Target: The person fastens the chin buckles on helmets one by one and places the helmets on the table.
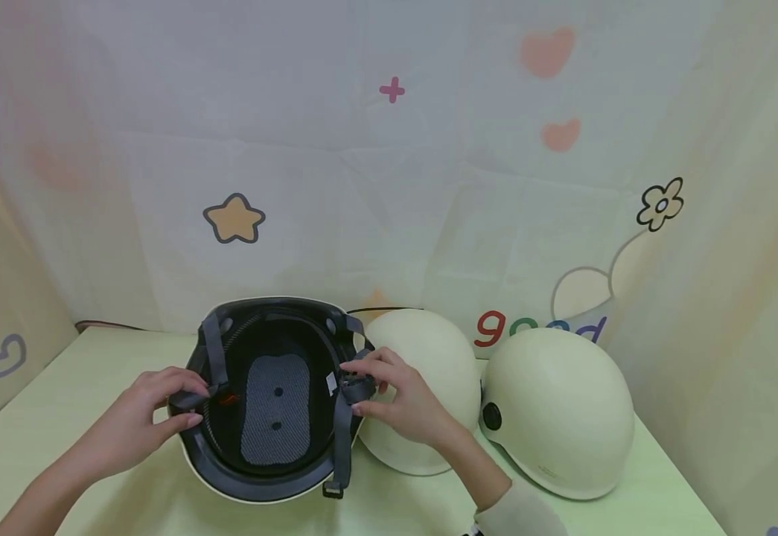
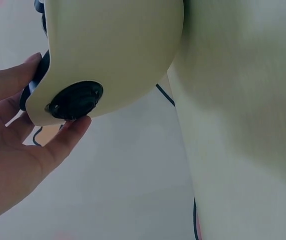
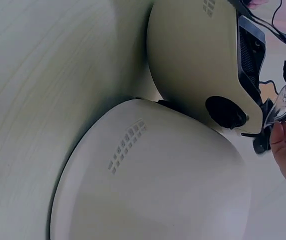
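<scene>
An upturned cream helmet (image 1: 261,495) shows its dark lining and a grey mesh pad (image 1: 278,409) in the head view. My left hand (image 1: 150,413) grips its left rim between thumb and fingers. In the left wrist view, a fingertip touches the black round disc (image 2: 76,100) on the shell's outside. At the opposite rim my right hand (image 1: 402,394) pinches a dark chin-strap piece (image 1: 357,388). Clear plastic (image 3: 283,103) shows at these fingers in the right wrist view. A strap (image 1: 342,447) hangs from there over the rim, with a buckle (image 1: 333,489) at its end.
Two more cream helmets stand dome up on the pale table (image 1: 127,350): one (image 1: 429,357) just behind my right hand, the other (image 1: 563,409) farther right. A printed curtain (image 1: 335,186) closes off the back and sides. A thin dark cord (image 1: 114,325) runs along the table's back edge.
</scene>
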A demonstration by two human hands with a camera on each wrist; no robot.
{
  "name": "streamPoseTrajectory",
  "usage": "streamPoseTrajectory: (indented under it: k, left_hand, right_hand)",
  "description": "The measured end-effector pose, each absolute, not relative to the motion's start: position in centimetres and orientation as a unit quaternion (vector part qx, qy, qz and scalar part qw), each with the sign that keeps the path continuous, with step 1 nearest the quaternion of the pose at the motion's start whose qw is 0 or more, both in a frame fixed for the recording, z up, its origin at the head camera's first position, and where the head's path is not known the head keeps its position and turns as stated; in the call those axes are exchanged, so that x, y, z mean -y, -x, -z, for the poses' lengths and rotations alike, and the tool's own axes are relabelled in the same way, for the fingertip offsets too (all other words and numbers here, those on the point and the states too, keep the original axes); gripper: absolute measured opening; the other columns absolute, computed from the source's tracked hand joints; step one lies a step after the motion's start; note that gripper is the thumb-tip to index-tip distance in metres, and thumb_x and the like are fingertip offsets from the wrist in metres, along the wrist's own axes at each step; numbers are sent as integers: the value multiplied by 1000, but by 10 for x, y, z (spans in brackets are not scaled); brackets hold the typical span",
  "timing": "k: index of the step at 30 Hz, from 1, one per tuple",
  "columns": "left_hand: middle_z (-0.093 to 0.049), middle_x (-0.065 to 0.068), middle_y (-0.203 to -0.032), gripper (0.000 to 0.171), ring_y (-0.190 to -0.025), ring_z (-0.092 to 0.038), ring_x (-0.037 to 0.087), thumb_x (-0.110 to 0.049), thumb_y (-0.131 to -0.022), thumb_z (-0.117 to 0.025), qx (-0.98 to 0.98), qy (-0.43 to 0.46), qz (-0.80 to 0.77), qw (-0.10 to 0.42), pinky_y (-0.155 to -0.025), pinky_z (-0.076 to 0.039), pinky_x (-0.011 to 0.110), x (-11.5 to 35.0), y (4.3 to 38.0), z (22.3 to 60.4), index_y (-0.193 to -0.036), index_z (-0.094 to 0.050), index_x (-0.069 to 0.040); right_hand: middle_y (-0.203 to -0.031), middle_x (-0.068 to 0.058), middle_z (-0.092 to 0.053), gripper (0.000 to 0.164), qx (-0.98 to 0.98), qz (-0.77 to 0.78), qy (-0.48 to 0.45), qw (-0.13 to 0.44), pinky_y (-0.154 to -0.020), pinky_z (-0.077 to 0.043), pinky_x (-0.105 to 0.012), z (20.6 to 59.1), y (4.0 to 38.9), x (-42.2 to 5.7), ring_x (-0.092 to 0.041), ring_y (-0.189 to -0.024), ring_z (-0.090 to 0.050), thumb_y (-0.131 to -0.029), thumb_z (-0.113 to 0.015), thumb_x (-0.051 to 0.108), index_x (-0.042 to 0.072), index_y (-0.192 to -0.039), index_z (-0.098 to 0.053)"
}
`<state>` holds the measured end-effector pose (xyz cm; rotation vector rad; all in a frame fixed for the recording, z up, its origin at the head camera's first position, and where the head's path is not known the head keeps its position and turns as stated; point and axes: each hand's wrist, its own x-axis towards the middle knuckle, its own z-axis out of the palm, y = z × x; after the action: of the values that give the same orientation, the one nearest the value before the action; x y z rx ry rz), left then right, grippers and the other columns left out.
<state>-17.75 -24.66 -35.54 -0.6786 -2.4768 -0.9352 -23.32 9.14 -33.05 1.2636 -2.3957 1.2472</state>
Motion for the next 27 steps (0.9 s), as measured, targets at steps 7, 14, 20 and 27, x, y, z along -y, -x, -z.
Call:
streamPoseTrajectory:
  k: [7, 14, 20, 27]
  left_hand:
    - [-58, -1, -98, 35, -100, -40, 20, 4, -65, -77, 889, 245, 302, 242, -80, -37, 30, 242, 175, 354, -88, -61, -16]
    - [-55, -7, -90, 34, -86, -49, 13, 0, -65, -78, 910, 218, 273, 221, -69, -43, 29, 238, 175, 346, -87, -59, -17]
    - [-53, -10, -82, 32, -75, -48, 7, -2, -67, -78, 909, 207, 279, 230, -62, -41, 27, 235, 174, 342, -85, -56, -18]
    - [-55, -7, -81, 26, -72, -48, 9, -2, -73, -74, 919, 187, 284, 200, -60, -43, 26, 234, 174, 338, -86, -56, -14]
  right_hand:
    - [-102, -3, -54, 32, 805, -392, -432, 104, -81, -42, -33, 333, 234, -93, -19, -97, -43, -69, -76, -1, 7, -98, -64]
    - [-84, 1, -59, 24, 791, -384, -449, 158, -73, -41, -30, 336, 236, -92, -16, -86, -46, -68, -74, -4, 7, -88, -65]
    - [-82, 1, -62, 22, 802, -372, -442, 154, -73, -43, -28, 335, 236, -97, -15, -86, -49, -70, -71, -4, 6, -89, -70]
    - [-93, -4, -63, 20, 800, -394, -437, 119, -82, -46, -33, 332, 235, -104, -18, -92, -55, -71, -74, -1, 5, -88, -66]
